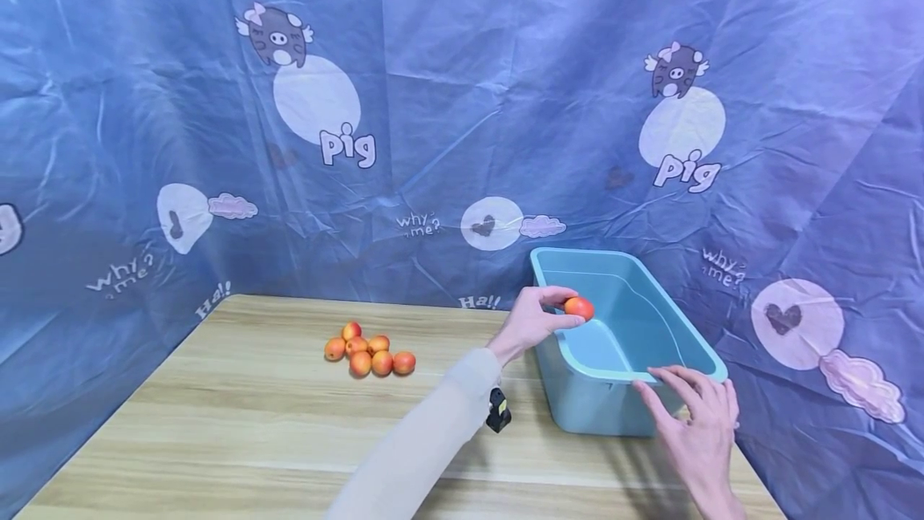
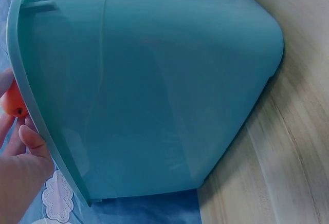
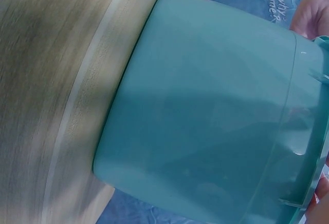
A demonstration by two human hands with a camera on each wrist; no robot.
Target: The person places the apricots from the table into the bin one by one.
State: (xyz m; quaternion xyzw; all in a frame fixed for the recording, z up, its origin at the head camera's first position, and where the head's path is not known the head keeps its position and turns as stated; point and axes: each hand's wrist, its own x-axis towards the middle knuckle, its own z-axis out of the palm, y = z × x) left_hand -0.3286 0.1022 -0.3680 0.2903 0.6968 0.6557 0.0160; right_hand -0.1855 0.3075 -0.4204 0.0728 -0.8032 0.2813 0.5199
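My left hand pinches an orange-red, apricot-like fruit between thumb and fingers, over the left side of a blue-green plastic tub. In the left wrist view this fruit shows a dark spot at its end, beyond the tub's rim. At the tub's near right corner, my right hand holds the rim, its fingers bent over the edge. Only a bit of that hand's fingers appears in the right wrist view. Several similar fruits lie clustered on the wooden table, left of the tub.
The wooden table carries the tub on its right side. A small black device sits at the left wrist, under the sleeve. A blue printed cloth hangs behind the table and along both sides.
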